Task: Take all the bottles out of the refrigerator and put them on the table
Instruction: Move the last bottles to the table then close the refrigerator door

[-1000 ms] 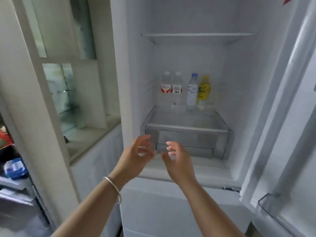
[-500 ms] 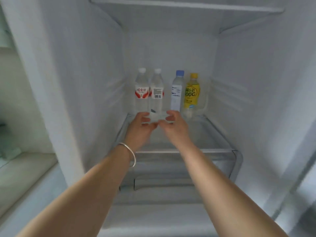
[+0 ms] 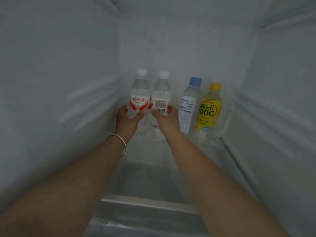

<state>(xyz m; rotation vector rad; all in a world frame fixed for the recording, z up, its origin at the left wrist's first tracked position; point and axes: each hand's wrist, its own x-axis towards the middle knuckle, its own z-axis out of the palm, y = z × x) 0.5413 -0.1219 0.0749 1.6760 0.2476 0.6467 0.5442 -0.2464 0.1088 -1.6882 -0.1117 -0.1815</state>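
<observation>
Four bottles stand in a row at the back of the refrigerator shelf (image 3: 201, 156). My left hand (image 3: 127, 120) wraps the lower part of the leftmost clear bottle with a white cap and red label (image 3: 139, 93), thumb on its left and fingers on its right. My right hand (image 3: 166, 120) holds the second white-capped clear bottle (image 3: 160, 94), whose barcode faces me. To their right stand, untouched, a clear bottle with a blue cap (image 3: 189, 103) and a yellow drink bottle with a yellow cap (image 3: 209, 110). The bases of the two held bottles are partly hidden by my hands.
White refrigerator walls close in on the left (image 3: 59, 82) and right (image 3: 282, 100), with ribbed rails along them. A shelf edge runs overhead. Below my forearms is the front rim of a clear drawer (image 3: 147, 202).
My head and both arms have moved deeper into the refrigerator. Both hands went from hovering over the shelf front to closing around the two white-capped bottles.
</observation>
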